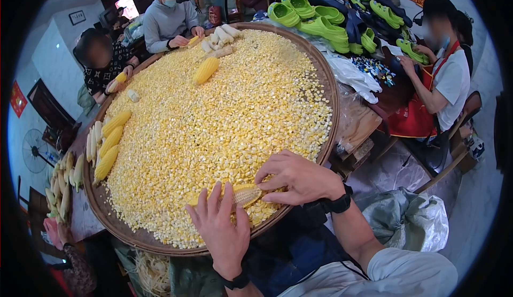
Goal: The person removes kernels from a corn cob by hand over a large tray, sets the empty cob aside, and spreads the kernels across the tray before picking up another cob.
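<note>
A partly shelled corn cob point(247, 194) lies low over the loose kernels near the front rim of a wide round tray point(332, 131). Its middle is bare and pale, with rows of yellow kernels left along the upper edge. My left hand point(222, 227) is on the cob's left end, fingers laid over it and thumb near the bared part. At the right end, my right hand point(299, 179) grips the cob with bent fingers and thumb. Loose yellow and white corn kernels point(224, 120) spread thickly across the tray around both hands.
Several whole corn cobs point(109, 147) lie at the tray's left; stripped cobs point(222, 36) are piled at the back. Two people point(170, 19) handle corn across the tray. At right a person point(446, 78) holds a green clog beside piled clogs point(320, 27). A sack point(406, 219) stands lower right.
</note>
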Demonstrator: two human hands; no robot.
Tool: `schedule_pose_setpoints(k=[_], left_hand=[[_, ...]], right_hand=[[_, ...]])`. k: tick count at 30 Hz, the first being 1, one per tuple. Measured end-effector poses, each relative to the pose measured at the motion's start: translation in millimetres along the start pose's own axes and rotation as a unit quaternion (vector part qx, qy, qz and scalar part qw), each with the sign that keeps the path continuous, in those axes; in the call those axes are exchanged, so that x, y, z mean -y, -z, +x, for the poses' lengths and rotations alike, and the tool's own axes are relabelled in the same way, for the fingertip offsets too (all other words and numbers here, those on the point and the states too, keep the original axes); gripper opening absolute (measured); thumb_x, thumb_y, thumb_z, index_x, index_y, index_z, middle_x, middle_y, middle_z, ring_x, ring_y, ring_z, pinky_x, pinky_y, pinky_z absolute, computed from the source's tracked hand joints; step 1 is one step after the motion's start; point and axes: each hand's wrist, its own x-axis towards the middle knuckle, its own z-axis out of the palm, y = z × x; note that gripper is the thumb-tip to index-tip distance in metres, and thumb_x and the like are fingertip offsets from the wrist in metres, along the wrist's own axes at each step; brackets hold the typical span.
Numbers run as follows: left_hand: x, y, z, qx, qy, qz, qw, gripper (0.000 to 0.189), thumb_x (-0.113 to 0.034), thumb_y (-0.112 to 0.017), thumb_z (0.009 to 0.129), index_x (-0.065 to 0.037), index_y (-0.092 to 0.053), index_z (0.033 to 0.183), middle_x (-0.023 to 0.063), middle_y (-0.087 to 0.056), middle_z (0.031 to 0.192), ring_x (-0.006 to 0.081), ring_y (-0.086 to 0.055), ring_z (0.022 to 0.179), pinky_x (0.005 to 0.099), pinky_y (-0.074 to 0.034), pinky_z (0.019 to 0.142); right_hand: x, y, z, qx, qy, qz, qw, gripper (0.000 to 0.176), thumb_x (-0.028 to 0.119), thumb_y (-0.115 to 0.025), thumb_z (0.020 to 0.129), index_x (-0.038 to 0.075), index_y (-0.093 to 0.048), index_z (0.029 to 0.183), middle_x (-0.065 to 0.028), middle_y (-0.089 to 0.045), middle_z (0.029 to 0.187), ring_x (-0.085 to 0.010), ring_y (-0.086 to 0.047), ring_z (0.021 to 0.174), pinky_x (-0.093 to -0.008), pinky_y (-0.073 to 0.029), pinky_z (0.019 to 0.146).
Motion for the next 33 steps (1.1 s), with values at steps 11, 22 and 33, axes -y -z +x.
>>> schedule_pose_setpoints(k=[11,22,33], left_hand=[[-1,-1,0,-0.004,0.011,0.002,1.000,0.055,-0.016,-0.074,0.098,-0.011,-0.071,0.153,0.0112,-0.066,0.157,0.0407,-0.050,0.155,0.0686,-0.018,0.138],[0,-4,-1,-0.021,0.005,-0.002,1.000,0.053,-0.016,-0.073,0.097,-0.012,-0.073,0.150,0.0119,-0.068,0.155,0.0432,-0.053,0.150,0.0752,-0.023,0.133],[-1,0,0,-0.006,0.013,-0.007,1.000,0.055,-0.014,-0.074,0.097,-0.011,-0.073,0.151,0.0094,-0.067,0.158,0.0394,-0.051,0.154,0.0674,-0.018,0.138]], right_hand=[[5,-7,1,-0.050,-0.049,0.008,0.998,0.026,0.027,-0.079,0.099,0.012,-0.084,0.120,-0.0106,-0.075,0.116,-0.0341,-0.071,0.115,-0.0477,-0.054,0.100],[1,-13,0,-0.058,-0.051,-0.051,0.996,0.021,0.021,-0.079,0.098,0.010,-0.085,0.114,-0.0078,-0.078,0.112,-0.0331,-0.075,0.105,-0.0465,-0.058,0.091],[0,-10,0,-0.035,-0.030,-0.014,0.999,0.021,0.017,-0.074,0.097,0.008,-0.085,0.113,-0.0103,-0.075,0.109,-0.0332,-0.072,0.107,-0.0467,-0.055,0.095]])
